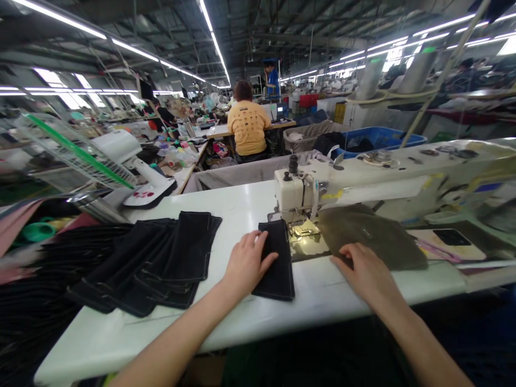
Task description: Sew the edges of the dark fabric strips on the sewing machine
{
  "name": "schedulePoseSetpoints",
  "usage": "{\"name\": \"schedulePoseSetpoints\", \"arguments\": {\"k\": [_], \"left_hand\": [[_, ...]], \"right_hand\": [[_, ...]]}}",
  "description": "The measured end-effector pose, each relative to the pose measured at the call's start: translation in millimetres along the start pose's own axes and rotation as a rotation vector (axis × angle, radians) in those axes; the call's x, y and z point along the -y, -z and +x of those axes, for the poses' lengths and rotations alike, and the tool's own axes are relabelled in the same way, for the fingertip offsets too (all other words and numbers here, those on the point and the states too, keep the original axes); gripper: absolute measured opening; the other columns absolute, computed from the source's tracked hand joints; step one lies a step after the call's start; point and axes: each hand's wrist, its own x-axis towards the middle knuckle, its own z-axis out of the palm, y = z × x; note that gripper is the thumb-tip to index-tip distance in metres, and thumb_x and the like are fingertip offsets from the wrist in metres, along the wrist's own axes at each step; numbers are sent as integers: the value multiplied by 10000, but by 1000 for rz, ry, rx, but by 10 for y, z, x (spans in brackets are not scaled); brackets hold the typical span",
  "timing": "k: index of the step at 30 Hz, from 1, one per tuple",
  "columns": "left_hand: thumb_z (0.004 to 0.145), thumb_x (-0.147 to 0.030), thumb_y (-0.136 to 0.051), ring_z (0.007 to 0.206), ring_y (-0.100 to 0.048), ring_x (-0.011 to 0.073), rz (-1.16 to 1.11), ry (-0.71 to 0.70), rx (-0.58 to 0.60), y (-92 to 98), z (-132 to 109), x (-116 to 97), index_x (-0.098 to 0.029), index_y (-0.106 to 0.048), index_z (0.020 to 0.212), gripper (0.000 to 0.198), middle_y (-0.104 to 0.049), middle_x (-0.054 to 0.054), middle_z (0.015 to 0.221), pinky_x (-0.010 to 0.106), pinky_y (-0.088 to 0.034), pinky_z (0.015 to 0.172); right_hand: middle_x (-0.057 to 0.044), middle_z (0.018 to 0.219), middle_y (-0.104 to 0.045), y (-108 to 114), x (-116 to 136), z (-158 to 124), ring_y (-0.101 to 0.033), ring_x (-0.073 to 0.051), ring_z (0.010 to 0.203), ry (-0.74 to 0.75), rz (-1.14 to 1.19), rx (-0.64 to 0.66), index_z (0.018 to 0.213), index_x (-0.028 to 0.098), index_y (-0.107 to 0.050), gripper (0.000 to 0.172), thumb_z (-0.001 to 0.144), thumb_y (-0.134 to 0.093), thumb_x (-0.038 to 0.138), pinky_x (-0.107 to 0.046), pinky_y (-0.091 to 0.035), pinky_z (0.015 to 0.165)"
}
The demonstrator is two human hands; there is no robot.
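Observation:
A dark rectangular fabric piece [280, 269] with light edge stitching lies on the white table, just left of the sewing machine's lit metal plate [308, 244]. My left hand [248, 260] rests on its left side, fingers apart and flat, gripping nothing. To the right of the plate, my right hand [365, 271] is spread at the table's front, beside an olive-brown sheet [374, 236], holding nothing. The machine head [290, 193] stands over the plate. Several similar dark pieces [187, 247] lie overlapping to the left.
A large dark fabric stack [48, 279] fills the far left. A white fan [137, 166] stands at the back left. Right of the olive-brown sheet are a phone [453, 239] and pink-handled tweezers [437, 250]. A person in a yellow shirt [249, 126] sits ahead.

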Motion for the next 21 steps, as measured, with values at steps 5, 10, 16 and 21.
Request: {"name": "schedulePoseSetpoints", "arguments": {"k": [5, 10, 16, 21], "left_hand": [[944, -427, -556, 923, -622, 269, -46, 246, 145, 67, 7, -9, -138, -604, 919, 293, -644, 123, 954, 358, -490, 792], [890, -292, -560, 667, -572, 179, -372, 370, 113, 110, 38, 225, -206, -510, 758, 165, -595, 2, 700, 283, -421, 639], [856, -389, -573, 696, -617, 229, -112, 621, -31, 657, -75, 924, -202, -561, 862, 187, -636, 38, 756, 299, -430, 615], [871, -377, -579, 1010, -644, 315, 37, 369, -285, 710, -51, 805, -149, -587, 1130, 345, -663, 159, 1121, 419, -512, 848]], "right_hand": [[-51, 783, -619, -12, 13, 26, -618, -257, 789, 9, 69, -4, 771, 233, -536, 211, 925, -480, 365, -377, -449, 723], [-29, 779, -640, 25, -29, 45, -619, -219, 717, -105, 186, -27, 742, 248, -574, 319, 940, -432, 453, -329, -418, 634], [-18, 763, -659, 46, -102, 75, -624, -206, 694, -179, 285, -9, 724, 252, -631, 342, 892, -466, 500, -318, -420, 634], [-23, 748, -687, 79, -142, 126, -638, -215, 703, -227, 372, 4, 689, 254, -657, 362, 854, -492, 531, -324, -434, 666]]}}
